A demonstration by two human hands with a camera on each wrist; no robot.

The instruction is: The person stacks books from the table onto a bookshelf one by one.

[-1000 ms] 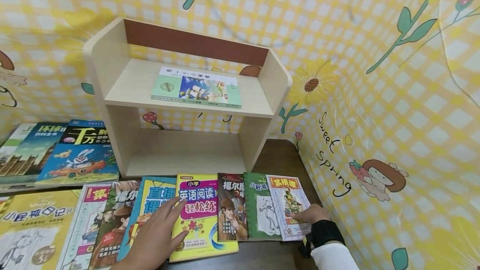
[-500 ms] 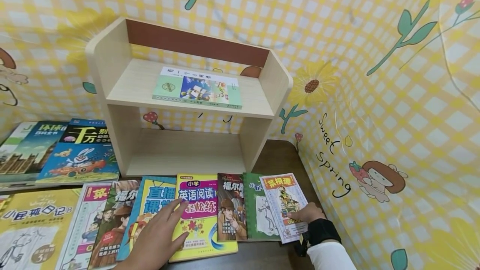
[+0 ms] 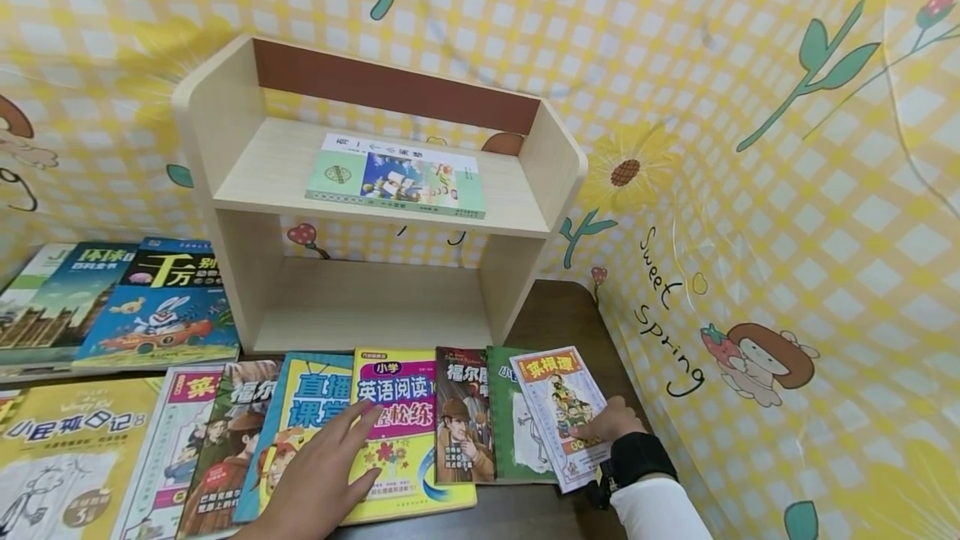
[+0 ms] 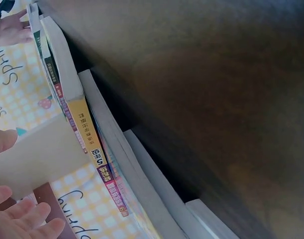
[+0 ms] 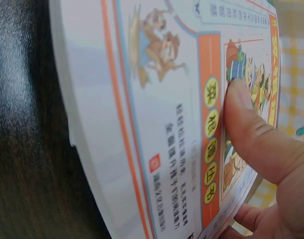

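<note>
My right hand (image 3: 613,423) grips the right edge of a thin book (image 3: 562,407) with an orange title band and cartoon figures. In the right wrist view the thumb (image 5: 253,129) lies across its cover and other fingers are partly hidden behind it. This book is tilted and overlaps a green book (image 3: 513,465) in the head view. My left hand (image 3: 318,473) hovers with spread fingers over a yellow and pink workbook (image 3: 408,498) and a blue book (image 3: 322,373). In the left wrist view its fingers (image 4: 22,216) are loosely spread beside the row of book edges.
A two-tier wooden shelf (image 3: 232,148) stands behind the books, with a light green book (image 3: 345,169) lying on its upper board. More books fill the left side, including a yellow one (image 3: 82,448) and a blue one (image 3: 161,327). Patterned cloth (image 3: 787,232) hangs close on the right.
The orange-titled book has shifted left and turned, its top leaning further over the green book, with my right hand moving along. My left hand has barely moved.
</note>
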